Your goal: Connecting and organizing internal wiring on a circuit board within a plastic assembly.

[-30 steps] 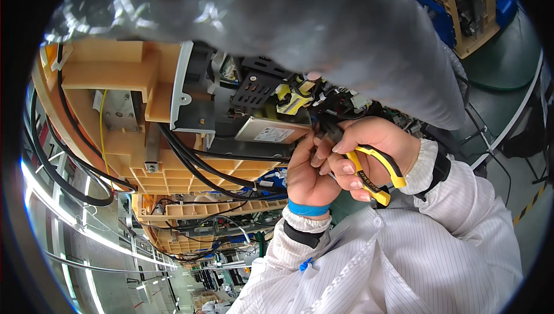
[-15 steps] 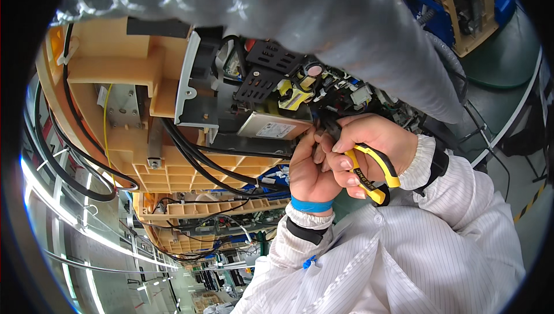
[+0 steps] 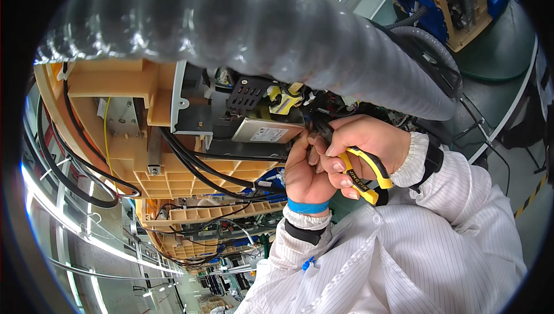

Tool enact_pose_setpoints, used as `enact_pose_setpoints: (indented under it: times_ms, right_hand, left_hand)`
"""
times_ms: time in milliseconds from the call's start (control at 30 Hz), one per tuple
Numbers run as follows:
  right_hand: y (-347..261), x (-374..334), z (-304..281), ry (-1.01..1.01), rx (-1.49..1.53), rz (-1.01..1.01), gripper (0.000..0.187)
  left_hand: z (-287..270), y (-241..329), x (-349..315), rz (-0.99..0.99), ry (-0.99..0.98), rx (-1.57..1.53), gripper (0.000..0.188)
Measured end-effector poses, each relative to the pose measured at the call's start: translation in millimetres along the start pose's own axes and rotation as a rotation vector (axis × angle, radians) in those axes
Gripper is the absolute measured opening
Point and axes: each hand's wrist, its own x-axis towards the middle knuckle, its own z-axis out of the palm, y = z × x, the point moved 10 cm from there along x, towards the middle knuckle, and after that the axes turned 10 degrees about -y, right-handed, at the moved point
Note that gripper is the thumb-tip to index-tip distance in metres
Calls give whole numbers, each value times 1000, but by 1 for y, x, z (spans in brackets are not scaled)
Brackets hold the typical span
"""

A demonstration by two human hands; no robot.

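Observation:
Yellow-and-black handled pliers (image 3: 359, 182) sit in my right hand (image 3: 384, 138), its fingers wrapped round the handles. Their dark jaws point up and left toward the machine's wiring, and the tips are hard to make out. My left hand (image 3: 303, 178), with a blue band at the wrist, is raised beside the jaws. Its fingers are curled and pressed together, and whatever they pinch is hidden. Just left of the fingertips lies a silver metal box (image 3: 242, 131) with a white label. Above it is a yellow-wrapped part (image 3: 284, 103) next to a black slotted bracket (image 3: 248, 93).
A thick grey translucent ribbed hose (image 3: 259, 25) crosses above my hands and covers part of the electronics. The tan machine frame (image 3: 130, 80) stands at left, with black cables (image 3: 184, 155) running along it. Another tan-and-blue unit (image 3: 461, 17) is at the upper right.
The ribbed hose appears lower in view and covers more of the electronics. Both hands have shifted slightly left in the picture, still with the pliers in the right.

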Motion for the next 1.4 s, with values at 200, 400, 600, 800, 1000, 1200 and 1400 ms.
enact_pose_setpoints:
  times_ms: [200, 400, 600, 800, 1000, 1200, 1400]
  right_hand:
    - [4, -2, -1, 3, 7, 29, 14]
    - [17, -40, -6, 190, -62, 31, 18]
    - [41, -68, -9, 97, -174, 166, 32]
    - [60, -104, -39, 124, -254, 239, 31]
    - [65, -127, -60, 171, -294, 274, 28]
    - [91, -138, -92, 213, -246, 369, 26]
    - [126, -154, -117, 135, -294, 492, 28]
  left_hand:
    - [-12, 3, -5, 28, 61, 47, 20]
    - [1, -4, -1, -14, -128, 13, 22]
    - [10, -1, -3, 50, -102, -167, 16]
    - [25, -10, -1, 112, -142, -48, 17]
    - [20, -17, -1, 133, -41, -141, 16]
    - [0, -8, -3, 217, -193, -387, 16]
    - [7, 1, -22, 396, -270, -20, 21]
